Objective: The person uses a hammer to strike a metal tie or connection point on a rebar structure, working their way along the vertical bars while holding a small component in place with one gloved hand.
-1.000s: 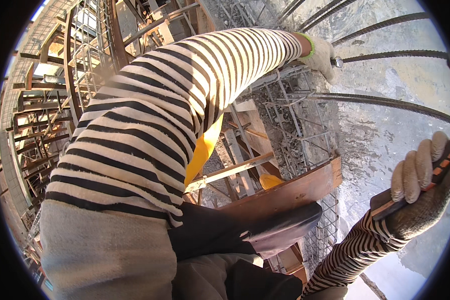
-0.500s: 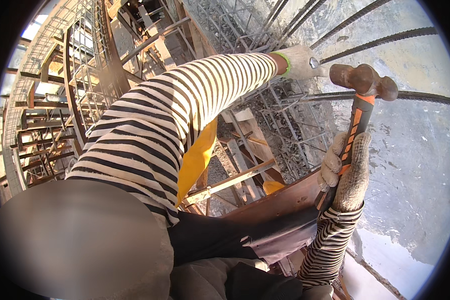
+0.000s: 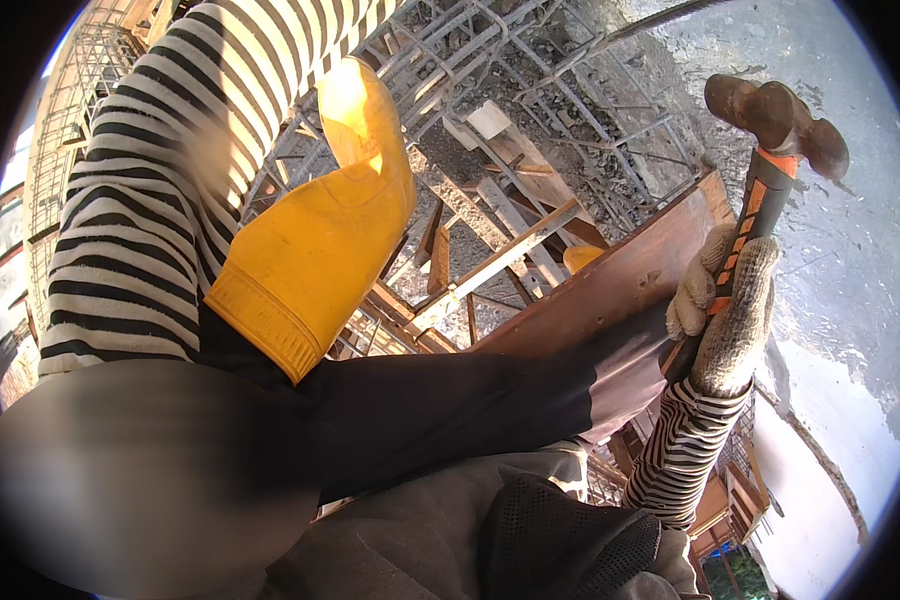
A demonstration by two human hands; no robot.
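Up high over a building site, looking straight down. Right hand, in a knitted work glove, wrapped full round the orange-and-black shaft of a hammer. Grip closed tight, low on the handle. Hammer raised, rusty head up near the top right, well apart from anything to strike, grey concrete ground far below behind it. Just beside the glove, the edge of a rust-brown steel panel. Left hand out of view: only the striped sleeve running up and off the top edge, so no telling its grip. Yellow vest hanging across the middle, with rebar cages and timber battens down beyond. By the look of it, the top of a swing, or a pause between blows. Calls next for a clear line down to the mark, a firm wrist, and the other hand kept out of the head's path.
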